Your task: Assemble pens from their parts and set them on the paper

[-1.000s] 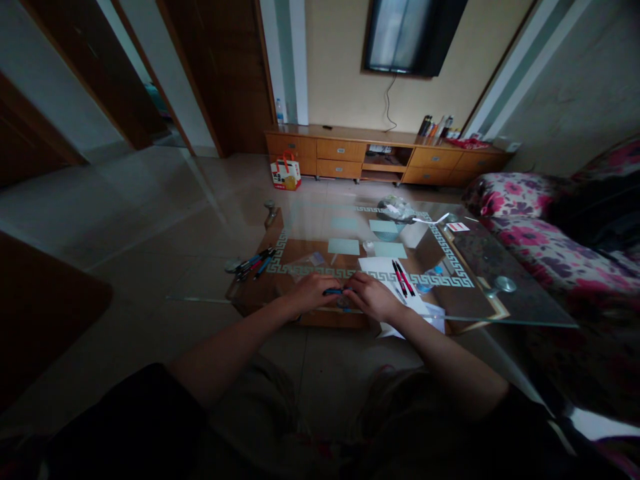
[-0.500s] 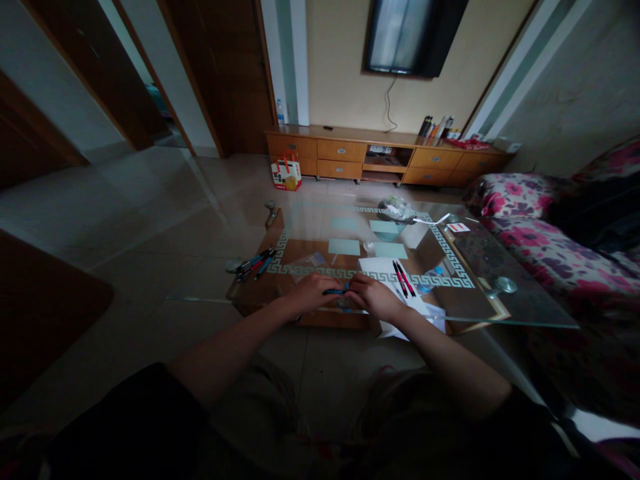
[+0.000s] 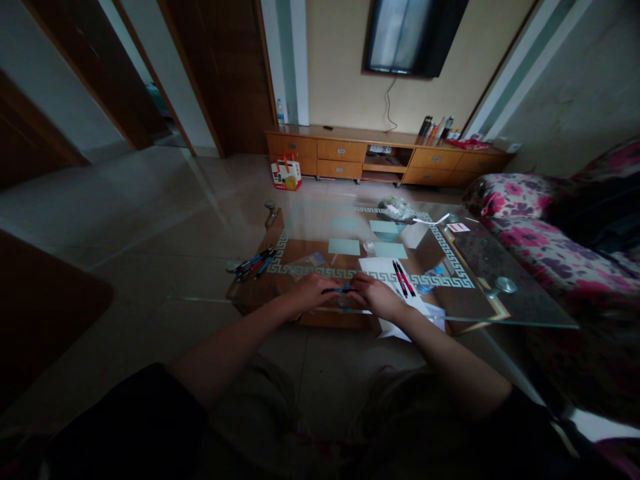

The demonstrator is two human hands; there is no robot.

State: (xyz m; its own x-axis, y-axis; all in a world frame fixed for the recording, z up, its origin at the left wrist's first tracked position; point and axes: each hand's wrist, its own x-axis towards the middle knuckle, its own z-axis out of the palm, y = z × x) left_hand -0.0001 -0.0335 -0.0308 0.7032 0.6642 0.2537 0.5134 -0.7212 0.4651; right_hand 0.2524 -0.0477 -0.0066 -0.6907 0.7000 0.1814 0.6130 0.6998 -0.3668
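Note:
Over the near edge of the glass table (image 3: 310,230), my left hand (image 3: 314,291) and my right hand (image 3: 373,293) meet with fingertips closed on a slim dark pen (image 3: 340,290) with some blue on it. The pen lies level between them, its ends partly hidden by fingers. Beside my right hand, two red-and-black pens (image 3: 404,279) lie on white paper (image 3: 375,267). Off to the left of my left hand, a bunch of several pens (image 3: 254,265) rests on the glass, mostly black, with blue and red among them.
A clear plastic bag (image 3: 397,208) sits toward the table's far side, near a red-and-white card (image 3: 458,227). Small clear packaging (image 3: 313,260) lies behind my left hand. A flowered sofa (image 3: 550,247) flanks the table at right; a low wooden cabinet (image 3: 340,152) stands beyond.
The pen between my hands has turned slightly, showing less blue and more black. My fingers have shifted a little; both arms stay in place.

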